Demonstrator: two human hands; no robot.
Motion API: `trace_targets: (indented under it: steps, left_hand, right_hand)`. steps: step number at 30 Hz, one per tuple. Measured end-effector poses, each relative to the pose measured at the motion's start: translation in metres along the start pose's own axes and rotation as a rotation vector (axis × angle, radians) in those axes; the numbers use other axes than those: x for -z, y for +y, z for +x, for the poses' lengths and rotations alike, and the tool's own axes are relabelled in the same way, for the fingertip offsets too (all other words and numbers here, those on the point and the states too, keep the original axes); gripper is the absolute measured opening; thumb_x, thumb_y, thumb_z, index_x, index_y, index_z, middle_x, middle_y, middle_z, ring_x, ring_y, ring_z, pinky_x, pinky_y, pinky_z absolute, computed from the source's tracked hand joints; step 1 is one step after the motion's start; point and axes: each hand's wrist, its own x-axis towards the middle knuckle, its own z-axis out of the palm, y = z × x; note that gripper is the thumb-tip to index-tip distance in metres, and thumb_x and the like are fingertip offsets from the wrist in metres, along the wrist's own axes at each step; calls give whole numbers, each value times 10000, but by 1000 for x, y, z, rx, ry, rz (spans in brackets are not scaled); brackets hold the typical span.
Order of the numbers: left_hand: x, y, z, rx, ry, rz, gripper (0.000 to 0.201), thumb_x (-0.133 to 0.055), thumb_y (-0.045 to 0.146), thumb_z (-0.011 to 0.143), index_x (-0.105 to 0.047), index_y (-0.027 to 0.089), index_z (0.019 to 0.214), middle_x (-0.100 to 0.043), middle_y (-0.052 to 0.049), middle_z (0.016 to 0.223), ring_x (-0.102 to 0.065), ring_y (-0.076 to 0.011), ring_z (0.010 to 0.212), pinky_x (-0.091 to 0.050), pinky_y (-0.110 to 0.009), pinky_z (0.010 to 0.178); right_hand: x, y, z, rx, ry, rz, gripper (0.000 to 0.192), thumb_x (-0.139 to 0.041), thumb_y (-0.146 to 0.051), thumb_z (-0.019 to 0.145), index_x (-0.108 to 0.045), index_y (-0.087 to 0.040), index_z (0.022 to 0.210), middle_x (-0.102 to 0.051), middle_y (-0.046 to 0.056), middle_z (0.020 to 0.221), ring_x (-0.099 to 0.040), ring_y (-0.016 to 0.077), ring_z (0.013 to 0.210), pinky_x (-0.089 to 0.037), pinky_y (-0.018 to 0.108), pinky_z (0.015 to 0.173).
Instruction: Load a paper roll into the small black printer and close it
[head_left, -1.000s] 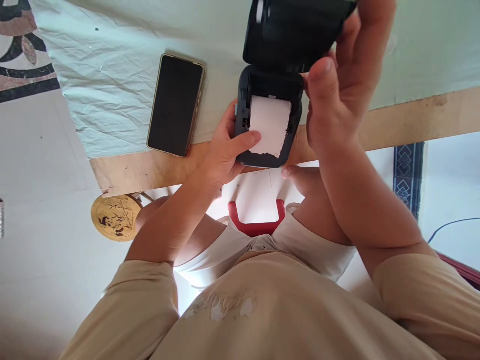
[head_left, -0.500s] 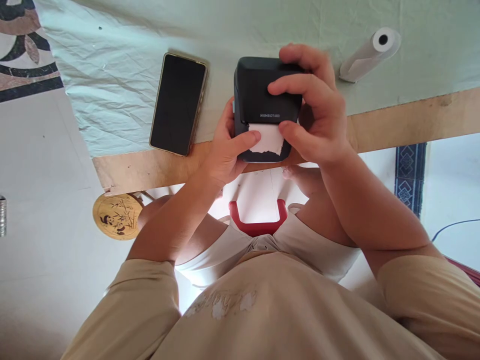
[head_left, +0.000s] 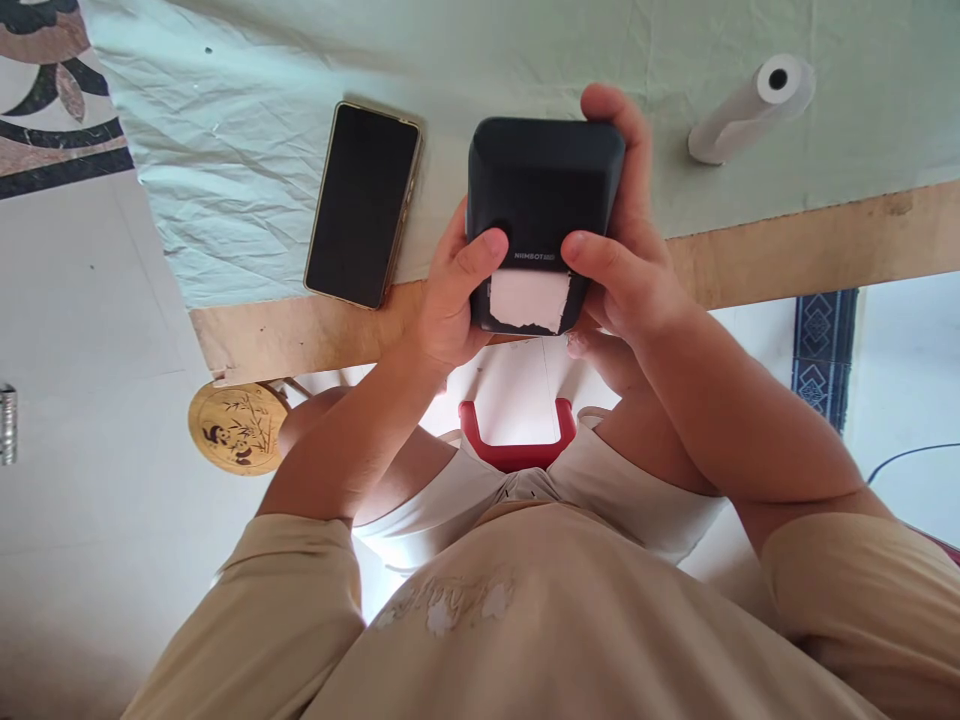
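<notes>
The black label printer point(head_left: 541, 190) bears the brand "NIIMBOT" in small pale letters above its paper slot.

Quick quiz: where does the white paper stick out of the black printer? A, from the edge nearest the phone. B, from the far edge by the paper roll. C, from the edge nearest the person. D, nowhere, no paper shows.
C: the torn paper hangs from the printer at its near edge, between the left hand and the right hand.

Wooden table point(head_left: 810, 240), pale green cloth point(head_left: 225, 180) over it; smartphone point(head_left: 364, 205) at 9 o'clock of centre, paper roll point(head_left: 750, 110) lay at 2 o'clock.
</notes>
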Motion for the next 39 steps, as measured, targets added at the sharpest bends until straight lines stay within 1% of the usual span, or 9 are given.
trace_targets:
  steps: [3,7,11,18,23,28,32,35,39]
  left_hand:
    - [-6,3,0,5,81,17,227,-546,375,733,-514,255,924,-604,-35,878,-508,-225,1126,-476,-328,809]
    - [-10,4,0,20,143,71,249,-542,381,724,-516,230,920,-579,-35,837,-535,-228,1084,-478,-323,789]
    - [-12,3,0,-12,150,81,252,-529,407,719,-522,237,906,-581,-37,805,-543,-233,1069,-482,-316,767]
    - [-6,2,0,11,108,72,256,-499,396,755,-538,208,924,-625,-49,932,-507,-228,1139,-489,-304,790]
    - [-9,0,0,14,54,-8,274,-481,403,783,-541,208,967,-644,-41,912,-517,-203,1127,-469,-319,892]
    - [-20,-1,2,-31,64,10,474,-270,536,820,-582,213,972,-636,-24,845,-520,-204,1120,-476,-328,893]
    - [-16,1,4,34,81,61,498,-285,551,813,-594,205,995,-642,-36,812,-534,-213,1089,-481,-322,888]
    - [-12,1,4,52,127,102,503,-303,572,800,-584,212,1009,-642,-28,806,-525,-218,1100,-474,-322,900]
    - [-10,-2,5,71,262,159,532,-314,606,780,-564,205,1027,-636,-15,858,-507,-230,1130,-472,-354,904]
  right_hand:
    - [0,7,2,-23,-63,120,672,-557,-465,651,-249,-398,1244,-582,-7,954,-564,205,917,-488,392,871]
    - [-3,13,4,-6,-47,164,682,-559,-476,637,-242,-396,1236,-568,0,943,-553,210,913,-478,398,877]
    - [-5,14,4,8,-51,209,682,-565,-482,631,-248,-388,1228,-548,6,970,-543,209,915,-469,404,885]
    - [-5,12,4,12,-72,296,660,-587,-433,639,-269,-367,1215,-533,0,963,-549,196,917,-453,405,910]
    - [-5,13,6,15,-70,300,644,-575,-440,626,-277,-377,1193,-478,-15,1165,-547,194,944,-457,403,908]
    - [-7,13,7,52,-67,297,599,-533,-424,629,-276,-382,1168,-483,-27,1174,-544,207,965,-477,404,861]
    - [-10,14,8,54,-51,322,541,-497,-409,644,-290,-375,1142,-490,-39,1152,-535,193,967,-496,369,794]
    - [-10,16,9,51,-40,368,491,-480,-426,662,-306,-369,1118,-497,-41,1132,-529,185,954,-496,341,742]
    - [-9,18,10,49,-52,410,475,-509,-393,671,-323,-371,1107,-494,-41,1132,-547,182,913,-489,329,695]
